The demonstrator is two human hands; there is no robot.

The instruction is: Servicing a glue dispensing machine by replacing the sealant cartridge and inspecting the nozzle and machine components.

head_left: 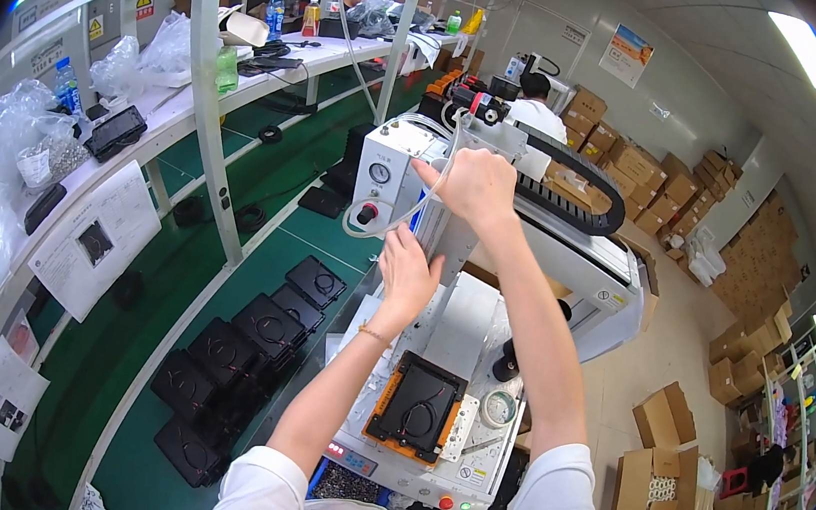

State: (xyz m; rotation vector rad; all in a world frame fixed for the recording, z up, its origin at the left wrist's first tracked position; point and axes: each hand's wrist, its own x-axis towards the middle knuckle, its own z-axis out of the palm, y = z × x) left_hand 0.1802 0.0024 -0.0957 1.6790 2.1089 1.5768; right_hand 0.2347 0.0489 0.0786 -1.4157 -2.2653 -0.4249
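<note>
My right hand point(477, 190) is raised at the machine's upright column, its fingers curled over and out of sight; its thumb points left beside a clear tube point(454, 141). Lower and to the left, my left hand point(409, 277) has its fingers up and thumb apart, near the tube's lower loop. Just left of both hands stands a white control box point(396, 161) with a round gauge and a black-and-red knob. Below them, on the machine bed, a black rectangular case point(419, 406) with a coiled cable sits in an orange fixture point(379, 420).
A roll of tape point(498, 408) lies right of the fixture. Several black cases point(269, 326) with cables are stacked at the left. A cable chain point(575, 199) curves behind my right hand. Beyond are a long workbench point(168, 112), cardboard boxes point(639, 171) and a seated person point(537, 114).
</note>
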